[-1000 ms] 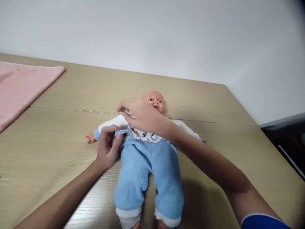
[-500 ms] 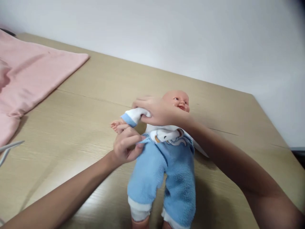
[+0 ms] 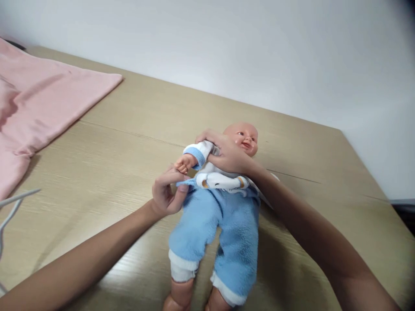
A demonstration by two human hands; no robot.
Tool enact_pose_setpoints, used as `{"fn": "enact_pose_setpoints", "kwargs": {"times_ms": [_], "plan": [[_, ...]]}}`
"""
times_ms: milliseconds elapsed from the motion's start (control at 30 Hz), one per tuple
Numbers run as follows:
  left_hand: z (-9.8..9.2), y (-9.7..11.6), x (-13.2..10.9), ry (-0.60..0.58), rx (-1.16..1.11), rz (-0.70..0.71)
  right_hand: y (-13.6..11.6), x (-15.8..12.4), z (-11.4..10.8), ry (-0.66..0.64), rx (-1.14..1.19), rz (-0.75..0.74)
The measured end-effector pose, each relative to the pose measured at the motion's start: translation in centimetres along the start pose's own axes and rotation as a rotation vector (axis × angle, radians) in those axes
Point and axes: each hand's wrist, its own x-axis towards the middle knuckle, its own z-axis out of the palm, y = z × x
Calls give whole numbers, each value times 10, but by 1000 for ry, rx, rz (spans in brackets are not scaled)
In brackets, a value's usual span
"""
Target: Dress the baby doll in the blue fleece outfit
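The doll [image 3: 244, 137] lies face-up on the bench [image 3: 113, 151] between both hands. The right hand [image 3: 227, 154] wraps its white sleeve [image 3: 198, 152], bending that arm inward, seemingly to free the blue strap [image 3: 187, 183] that the left hand [image 3: 166, 195] pinches just below.

We see a doll [image 3: 243, 137] in soft light blue trousers [image 3: 227, 224] with white ends at the legs. Its top [image 3: 223, 181] is white, with a little picture in orange and blue on the front, and the sleeve cuff [image 3: 195, 154] is blue. The cloth [image 3: 48, 99] is pink all over. Our table [image 3: 113, 147] is light brown with thin wood lines. The wall [image 3: 227, 52] is plain white.
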Motion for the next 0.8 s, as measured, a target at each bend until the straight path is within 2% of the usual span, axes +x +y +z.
{"fn": "enact_pose_setpoints", "kwargs": {"times_ms": [67,200,333,467,533,600,700,767,800], "plan": [[5,1,-5,71,-40,-66,0,-2,0,-12,7,18],[13,17,-2,202,-198,-339,4,-4,0,-69,48,48],[18,36,17,232,-424,-495,10,-4,2,-100,100,25],[18,33,39,286,-614,-782,13,-3,4,-167,116,-47],[14,20,49,195,-643,-930,14,-3,4,-189,128,-68],[7,3,58,12,-628,-988,14,-5,5,-171,133,-62],[-5,-25,70,-286,-651,-953,14,-7,4,-162,201,-12],[-10,-40,76,-414,-683,-909,12,-7,1,-169,254,36],[-11,-46,77,-441,-692,-891,11,-7,0,-172,273,58]]}}
